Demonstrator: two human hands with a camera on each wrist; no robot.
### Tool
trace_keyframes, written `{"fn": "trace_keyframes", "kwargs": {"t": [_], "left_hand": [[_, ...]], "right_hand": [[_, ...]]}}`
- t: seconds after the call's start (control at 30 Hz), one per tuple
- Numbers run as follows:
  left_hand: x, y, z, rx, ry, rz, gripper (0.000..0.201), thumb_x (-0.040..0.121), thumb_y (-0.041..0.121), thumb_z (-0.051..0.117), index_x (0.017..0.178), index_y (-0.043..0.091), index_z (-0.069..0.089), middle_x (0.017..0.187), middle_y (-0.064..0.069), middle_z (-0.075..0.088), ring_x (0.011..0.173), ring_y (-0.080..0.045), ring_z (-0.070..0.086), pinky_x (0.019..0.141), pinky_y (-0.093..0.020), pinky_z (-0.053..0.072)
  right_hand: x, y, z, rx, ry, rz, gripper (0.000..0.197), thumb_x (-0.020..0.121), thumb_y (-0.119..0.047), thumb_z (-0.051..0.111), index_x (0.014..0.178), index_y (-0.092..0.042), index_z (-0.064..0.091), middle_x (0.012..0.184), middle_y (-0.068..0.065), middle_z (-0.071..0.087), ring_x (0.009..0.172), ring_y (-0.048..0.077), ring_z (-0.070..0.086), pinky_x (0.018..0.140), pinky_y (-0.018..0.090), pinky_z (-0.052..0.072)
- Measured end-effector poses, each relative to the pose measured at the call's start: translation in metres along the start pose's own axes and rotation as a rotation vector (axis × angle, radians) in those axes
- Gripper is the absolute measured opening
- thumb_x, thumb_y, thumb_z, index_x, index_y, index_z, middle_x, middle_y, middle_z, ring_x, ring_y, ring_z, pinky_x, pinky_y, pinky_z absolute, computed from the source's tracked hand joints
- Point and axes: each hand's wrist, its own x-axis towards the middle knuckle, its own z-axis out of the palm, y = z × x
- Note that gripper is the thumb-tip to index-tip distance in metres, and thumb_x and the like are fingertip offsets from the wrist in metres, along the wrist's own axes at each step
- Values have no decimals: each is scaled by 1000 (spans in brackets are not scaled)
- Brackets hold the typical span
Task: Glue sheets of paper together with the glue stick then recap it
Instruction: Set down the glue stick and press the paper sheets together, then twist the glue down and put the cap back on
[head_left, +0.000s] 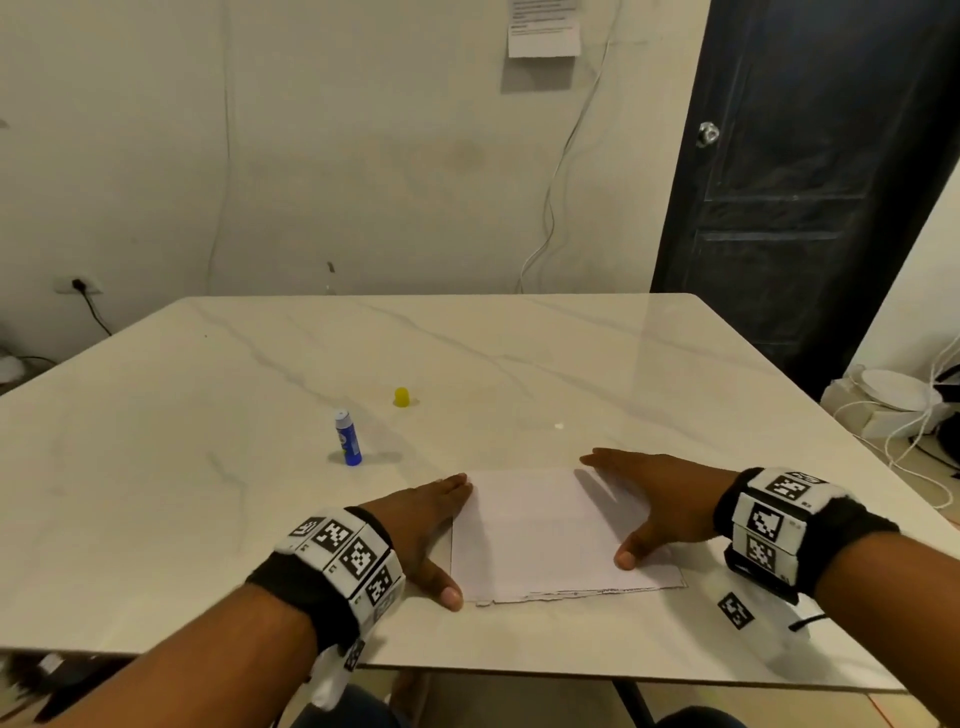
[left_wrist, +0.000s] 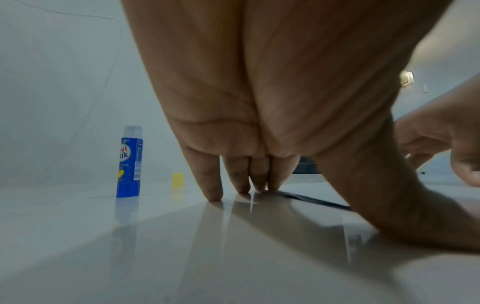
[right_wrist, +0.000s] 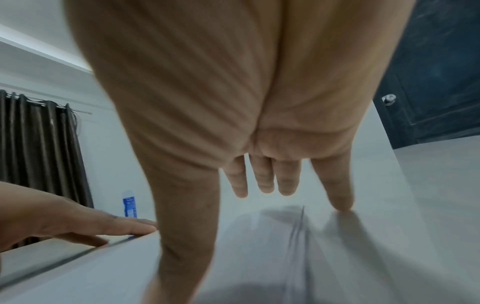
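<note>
White paper sheets (head_left: 545, 540) lie stacked near the table's front edge, their torn lower edges slightly offset. My left hand (head_left: 431, 527) lies flat with straight fingers (left_wrist: 213, 185) against the stack's left edge, touching the table there. My right hand (head_left: 652, 499) rests flat on the stack's right side, thumb on the paper, fingers (right_wrist: 262, 179) straight. The blue glue stick (head_left: 348, 437) (left_wrist: 130, 162) (right_wrist: 129, 205) stands upright and uncapped, left of and beyond the paper. Its yellow cap (head_left: 401, 396) (left_wrist: 178, 180) stands alone farther back.
The white marble table (head_left: 208, 467) stretches wide to the left and back. A square marker sticker (head_left: 735, 610) lies near my right wrist. A dark door (head_left: 810, 182) stands at the back right, with cables and white boxes (head_left: 893, 410) on the floor beside the table.
</note>
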Motion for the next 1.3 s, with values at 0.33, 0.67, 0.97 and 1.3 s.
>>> {"fn": "trace_keyframes", "kwargs": {"t": [0.33, 0.67, 0.97, 1.3], "left_hand": [[-14, 5, 4, -33, 68, 8, 116, 76, 55, 72, 156, 17, -3, 164, 3, -7, 151, -15, 4, 123, -31, 9], [-30, -23, -7, -309, 271, -125, 96, 69, 64, 69, 149, 27, 32, 149, 7, 45, 132, -12, 46, 110, -27, 37], [-31, -74, -34, -625, 686, -459, 27, 78, 40, 76, 82, 15, 69, 90, -5, 72, 89, -24, 69, 82, -39, 58], [0, -96, -39, -770, 719, -645, 72, 67, 40, 86, 116, 12, 42, 102, -9, 64, 86, -33, 71, 84, -40, 57]], "right_hand": [[-35, -38, 25, -68, -76, -132, 75, 85, -61, 62, 151, -47, 29, 166, -16, 14, 148, 13, 27, 118, 32, 24], [-25, -12, 10, -71, 17, -10, 80, 76, -65, 68, 147, -45, 37, 160, -11, 34, 137, 15, 44, 109, 31, 39], [-17, -9, -7, 54, 198, -24, 40, 82, -56, 69, 120, -45, 64, 121, -21, 63, 101, -1, 63, 90, 19, 52], [37, -82, -44, 151, 220, -149, 31, 85, -46, 71, 112, -31, 71, 105, -13, 72, 92, 1, 66, 82, 15, 52]]}}
